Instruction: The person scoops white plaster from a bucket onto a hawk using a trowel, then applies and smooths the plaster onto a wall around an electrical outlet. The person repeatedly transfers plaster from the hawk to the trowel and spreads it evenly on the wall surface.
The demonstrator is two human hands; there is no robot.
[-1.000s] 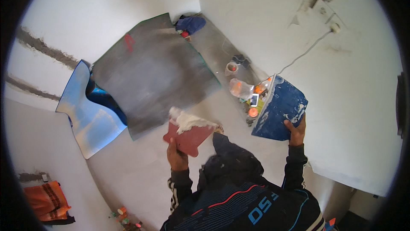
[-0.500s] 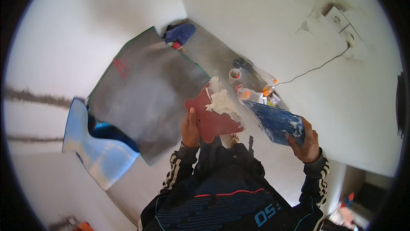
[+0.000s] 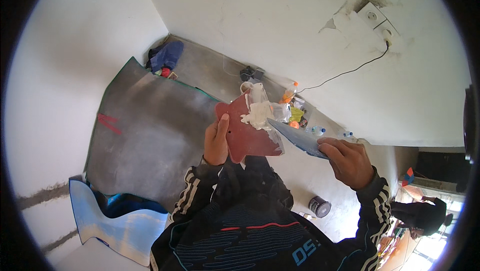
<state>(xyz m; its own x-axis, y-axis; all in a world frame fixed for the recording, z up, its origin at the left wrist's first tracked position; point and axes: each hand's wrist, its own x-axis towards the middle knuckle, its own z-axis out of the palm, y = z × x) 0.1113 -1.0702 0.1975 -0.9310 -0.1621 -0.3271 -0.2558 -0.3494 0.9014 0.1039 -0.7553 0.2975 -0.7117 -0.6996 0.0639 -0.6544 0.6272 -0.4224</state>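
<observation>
While hands (image 3: 216,141) hold plates (image 3: 250,138), bottles (image 3: 290,93) clutter floor (image 3: 310,173) beyond.

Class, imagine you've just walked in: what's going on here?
A person's left hand holds a flat dark-red plate bearing soft white paste. The right hand grips a thin blue blade, its tip at the paste's edge; whether they touch is unclear. A large grey sheet lies to the left.
</observation>
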